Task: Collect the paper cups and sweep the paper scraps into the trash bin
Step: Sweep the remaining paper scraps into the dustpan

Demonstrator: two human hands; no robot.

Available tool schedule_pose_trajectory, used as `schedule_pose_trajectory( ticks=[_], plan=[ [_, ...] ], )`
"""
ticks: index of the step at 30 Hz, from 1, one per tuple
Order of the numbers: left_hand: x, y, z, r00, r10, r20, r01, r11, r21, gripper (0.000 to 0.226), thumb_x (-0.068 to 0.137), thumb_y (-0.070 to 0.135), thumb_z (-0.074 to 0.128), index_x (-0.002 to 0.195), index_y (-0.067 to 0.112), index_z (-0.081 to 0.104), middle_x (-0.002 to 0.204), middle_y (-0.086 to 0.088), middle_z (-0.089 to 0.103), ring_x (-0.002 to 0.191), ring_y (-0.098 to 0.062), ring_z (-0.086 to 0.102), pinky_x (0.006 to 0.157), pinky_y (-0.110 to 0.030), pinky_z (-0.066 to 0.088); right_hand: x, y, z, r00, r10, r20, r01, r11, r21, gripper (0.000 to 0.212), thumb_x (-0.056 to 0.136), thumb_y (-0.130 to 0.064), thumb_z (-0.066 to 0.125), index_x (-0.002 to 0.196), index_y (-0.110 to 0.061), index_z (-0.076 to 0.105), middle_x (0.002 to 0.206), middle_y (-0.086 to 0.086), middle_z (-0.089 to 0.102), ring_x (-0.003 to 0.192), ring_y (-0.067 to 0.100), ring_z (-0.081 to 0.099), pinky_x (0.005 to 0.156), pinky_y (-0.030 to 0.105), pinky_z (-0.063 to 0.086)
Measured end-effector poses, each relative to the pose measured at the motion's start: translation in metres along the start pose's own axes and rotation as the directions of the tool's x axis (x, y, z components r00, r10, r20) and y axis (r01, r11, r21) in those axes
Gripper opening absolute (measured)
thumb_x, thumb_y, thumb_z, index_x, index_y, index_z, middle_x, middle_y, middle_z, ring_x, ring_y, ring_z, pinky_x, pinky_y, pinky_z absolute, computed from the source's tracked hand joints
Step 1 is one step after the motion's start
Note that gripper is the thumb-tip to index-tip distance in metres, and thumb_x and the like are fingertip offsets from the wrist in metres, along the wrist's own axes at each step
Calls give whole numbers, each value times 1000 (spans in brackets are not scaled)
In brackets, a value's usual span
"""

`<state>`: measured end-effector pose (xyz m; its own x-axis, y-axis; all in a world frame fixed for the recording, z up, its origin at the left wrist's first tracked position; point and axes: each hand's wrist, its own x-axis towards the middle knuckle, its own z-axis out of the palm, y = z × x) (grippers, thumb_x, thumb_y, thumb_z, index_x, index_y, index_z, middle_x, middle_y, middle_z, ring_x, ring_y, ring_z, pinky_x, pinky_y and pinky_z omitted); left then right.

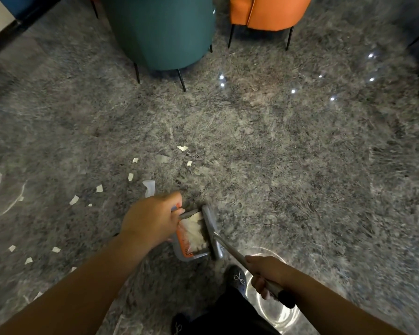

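While right fingers wrap the broom, scraps (white) fill the dustpan.

Left hand reaching down, fingers curled in a grip, forearm extended, right hand fisted around a handle, forearm angled inward

dim | glare spots on glossy floor | edges bent, slight blur

The left hand covers the dustpan handle and one side of it. The broom head is blurry. The green chair and orange chair are cut off at the top. The shoe is partly hidden.
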<state>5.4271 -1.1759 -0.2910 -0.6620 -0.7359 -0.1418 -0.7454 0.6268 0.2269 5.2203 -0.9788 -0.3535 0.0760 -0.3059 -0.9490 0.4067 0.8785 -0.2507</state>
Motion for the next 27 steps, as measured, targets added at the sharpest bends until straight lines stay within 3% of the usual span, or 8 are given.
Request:
schedule_pose_trajectory(
  ticks=[4, 8, 12, 17, 20, 22, 27],
  plan=[
    [-19, -20, -1, 1000, -23, -12, 23, 998, -57, 13, 91, 33, 61, 85, 22, 56, 58, 5, 44, 55, -20, 47, 48, -29, 36, -19, -1, 17, 1000, -10, 4, 10, 1000, -9, 26, 100, -6, 34, 88, -11, 56, 43, -2, 41, 33, 5, 34, 32, 13, 26],
    [-46, -46, -8, 987, -129, -92, 120, 988, -100, 13, 91, 32, 61, 85, 21, 58, 51, 7, 39, 49, -19, 41, 44, -26, 21, -27, 0, 37, 999, -23, -30, 19, 994, -109, 30, 102, -11, 32, 117, -12, 57, 42, -1, 41, 32, 7, 34, 32, 13, 28],
    [-78, -70, -19, 965, -212, -157, 201, 976, -83, 13, 88, 30, 66, 87, 19, 61, 49, 7, 37, 48, -27, 49, 45, -25, 21, -32, 1, 63, 994, -79, -71, 67, 986, -152, 23, 102, -13, 36, 94, -18, 57, 47, 3, 40, 33, 8, 33, 34, 14, 28],
    [-114, -103, -34, 941, -249, -228, 233, 968, -96, 13, 83, 22, 73, 83, 14, 62, 46, -1, 47, 44, -31, 51, 45, -23, 18, -26, -5, 100, 990, -127, -64, 123, 991, -61, 20, 102, -8, 35, 90, -11, 51, 44, 2, 36, 27, 6, 31, 32, 10, 25],
    [-131, -126, -40, 915, -321, -244, 300, 947, -117, 13, 88, 26, 66, 84, 15, 60, 48, 7, 35, 47, -28, 43, 47, -26, 24, -21, -14, 120, 988, -138, -69, 134, 989, -64, 21, 103, -9, 34, 112, -13, 52, 46, 2, 35, 27, 5, 32, 32, 10, 27],
    [-140, -142, -43, 902, -350, -254, 328, 936, -124, 14, 90, 28, 64, 85, 15, 61, 51, 4, 42, 48, -25, 43, 47, -27, 28, -15, -22, 130, 988, -140, -69, 133, 986, -98, 30, 103, -10, 33, 130, -11, 46, 51, 2, 35, 27, 5, 31, 32, 11, 28],
    [-149, -180, -52, 871, -440, -220, 417, 898, -144, 14, 94, 34, 55, 92, 21, 60, 57, 3, 49, 52, -22, 47, 50, -30, 37, 0, -56, 152, 984, -161, -80, 153, 982, -107, 37, 104, -10, 33, 140, -9, 39, 54, 3, 37, 27, 6, 32, 31, 11, 27]
  ],
)
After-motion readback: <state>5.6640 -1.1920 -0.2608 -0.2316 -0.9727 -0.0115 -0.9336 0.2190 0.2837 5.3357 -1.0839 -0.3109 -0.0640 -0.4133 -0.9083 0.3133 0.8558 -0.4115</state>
